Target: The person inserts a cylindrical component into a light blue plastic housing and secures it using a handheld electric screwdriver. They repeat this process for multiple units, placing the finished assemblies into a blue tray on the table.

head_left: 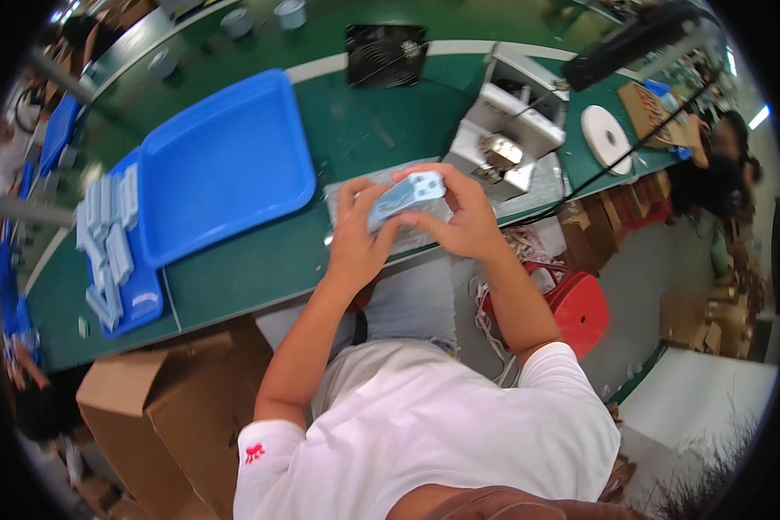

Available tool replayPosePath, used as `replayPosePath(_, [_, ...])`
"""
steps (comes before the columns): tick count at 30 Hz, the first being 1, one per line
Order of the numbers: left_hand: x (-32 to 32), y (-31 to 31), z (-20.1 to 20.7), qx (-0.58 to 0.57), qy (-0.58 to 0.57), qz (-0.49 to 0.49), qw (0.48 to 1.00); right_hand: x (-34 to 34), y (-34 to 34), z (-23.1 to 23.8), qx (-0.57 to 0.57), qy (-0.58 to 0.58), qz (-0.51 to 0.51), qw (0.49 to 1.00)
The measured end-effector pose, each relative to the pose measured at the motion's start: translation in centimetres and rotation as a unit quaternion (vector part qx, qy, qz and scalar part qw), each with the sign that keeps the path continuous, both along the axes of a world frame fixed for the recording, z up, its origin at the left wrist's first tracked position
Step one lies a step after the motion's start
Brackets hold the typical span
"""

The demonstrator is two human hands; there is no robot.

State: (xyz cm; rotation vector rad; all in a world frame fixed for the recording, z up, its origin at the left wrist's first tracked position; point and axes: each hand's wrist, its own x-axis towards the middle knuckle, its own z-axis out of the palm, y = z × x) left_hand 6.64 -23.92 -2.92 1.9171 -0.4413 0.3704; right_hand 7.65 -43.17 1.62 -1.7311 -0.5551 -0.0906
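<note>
Between my two hands, above the front edge of the green bench (234, 282), is a light-blue block-shaped pack (399, 201). Its pale right end carries several dark square spots. My left hand (358, 236) grips the left end, with fingers behind and thumb in front. The right hand (464, 217) closes around the other end, its index finger along the top and its thumb on the near side. Under the pack lies a sheet of clear wrinkled plastic (334, 198). Similar light-blue packs (104, 217) are heaped on a blue tray (147, 299) at the left.
A larger, empty blue tray (221, 165) overlaps the tray of packs. Right of my hands stands a grey metal machine (516, 108), with a black fan (386, 56) behind. A white reel (607, 139) is farther right. Below are a red reel (581, 312) and cardboard box (191, 416).
</note>
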Motion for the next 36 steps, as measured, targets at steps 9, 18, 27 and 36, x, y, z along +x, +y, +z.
replayPosePath(9, [0.8, -0.9, 1.0, -0.069, 0.026, 0.011, 0.997, 9.3, -8.5, 12.6, 0.110, -0.314, -0.467, 0.819])
replayPosePath(18, [0.8, -1.7, 0.4, -0.070, 0.030, 0.039, 0.996, 4.8, -4.6, 23.3, 0.213, -0.414, -0.293, 0.835])
replayPosePath(27, [0.9, -2.1, 0.7, -0.057, -0.017, 0.028, 0.998, 9.2, -6.1, 17.2, 0.133, -0.390, -0.232, 0.881])
replayPosePath(36, [1.0, -2.0, 0.5, -0.073, -0.019, 0.029, 0.997, 5.2, -1.8, 17.5, 0.291, -0.173, -0.259, 0.905])
